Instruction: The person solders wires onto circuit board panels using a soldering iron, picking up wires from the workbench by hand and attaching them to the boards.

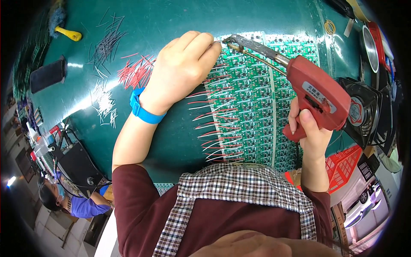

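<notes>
My right hand (311, 130) is wrapped round the handle of a red soldering gun (319, 88). The gun points to the upper left, and its dark tip is at the top left corner of a sheet of green circuit boards (259, 111). Right beside that tip, my left hand (184, 64) is closed in a pinch on a thin dark wire, mostly hidden by the fingers. Red, white and dark wires (220, 115) stick out along the left edge of the boards, below my left hand. A blue wrist strap (147, 112) is round my left wrist.
Loose red wires (133, 73), black wires (107, 46) and white wires (102, 100) lie in piles at the left. Farther left are a phone (48, 76) and a yellow-handled brush (68, 33). A fan (363, 112) stands at right. A person (87, 206) sits at lower left.
</notes>
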Demonstrator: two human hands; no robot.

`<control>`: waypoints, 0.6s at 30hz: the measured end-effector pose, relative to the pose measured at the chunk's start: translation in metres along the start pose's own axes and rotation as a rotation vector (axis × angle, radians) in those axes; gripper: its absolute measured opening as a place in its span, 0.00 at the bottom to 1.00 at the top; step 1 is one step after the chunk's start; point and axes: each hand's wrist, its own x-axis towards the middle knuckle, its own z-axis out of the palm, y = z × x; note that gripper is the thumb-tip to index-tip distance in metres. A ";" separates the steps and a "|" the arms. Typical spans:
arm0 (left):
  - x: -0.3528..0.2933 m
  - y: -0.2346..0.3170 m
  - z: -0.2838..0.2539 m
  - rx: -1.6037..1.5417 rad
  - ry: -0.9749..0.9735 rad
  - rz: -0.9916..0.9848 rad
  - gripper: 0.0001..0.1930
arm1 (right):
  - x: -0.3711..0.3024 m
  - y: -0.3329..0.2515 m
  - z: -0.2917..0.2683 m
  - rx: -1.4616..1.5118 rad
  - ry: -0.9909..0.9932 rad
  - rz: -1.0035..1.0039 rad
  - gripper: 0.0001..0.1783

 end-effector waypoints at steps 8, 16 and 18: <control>-0.002 -0.002 0.004 0.025 0.045 0.040 0.09 | -0.003 0.000 0.002 -0.023 0.049 0.032 0.24; 0.000 0.003 0.000 -0.002 -0.043 -0.033 0.13 | 0.000 -0.007 -0.002 0.107 0.078 -0.078 0.23; 0.000 0.002 -0.001 0.001 -0.045 -0.036 0.13 | 0.000 -0.008 -0.006 0.094 0.085 -0.107 0.24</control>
